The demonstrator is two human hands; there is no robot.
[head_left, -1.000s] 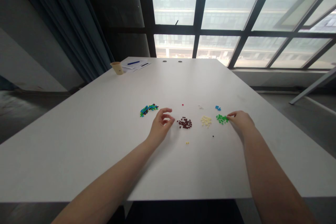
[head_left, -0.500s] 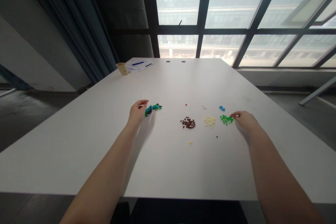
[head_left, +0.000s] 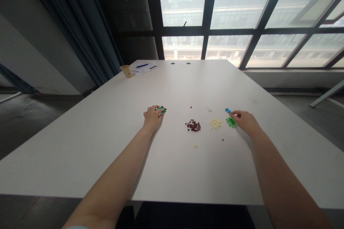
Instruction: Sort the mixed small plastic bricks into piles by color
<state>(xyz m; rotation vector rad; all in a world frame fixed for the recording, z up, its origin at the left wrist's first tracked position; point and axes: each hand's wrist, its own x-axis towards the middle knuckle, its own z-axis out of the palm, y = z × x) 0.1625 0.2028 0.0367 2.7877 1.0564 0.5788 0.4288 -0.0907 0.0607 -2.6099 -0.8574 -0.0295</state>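
Observation:
My left hand [head_left: 152, 118] lies over the mixed-colour pile of small building bricks [head_left: 163, 109]. Its fingers are apart and curved over the bricks, hiding most of the pile. On the other side, my right hand [head_left: 243, 120] has thumb and fingertips pinched together between the blue bricks [head_left: 227, 110] and the green bricks [head_left: 230, 122]. Whatever is in that pinch is too small to make out. Left of the green pile lie cream bricks [head_left: 215, 124], then a spread of dark brown bricks [head_left: 193, 125].
Singly or in small groups lie a red brick [head_left: 191, 107], white or clear bricks [head_left: 209, 110], yellow bricks [head_left: 196, 146] and a black brick [head_left: 223, 139]. A paper cup [head_left: 127, 71] and papers with pens [head_left: 143, 68] stand at the white table's [head_left: 172, 171] far left.
My left hand has moved right, from beside the mixed pile to over it. My right hand has shifted slightly left and away from me, from the green pile towards the blue bricks.

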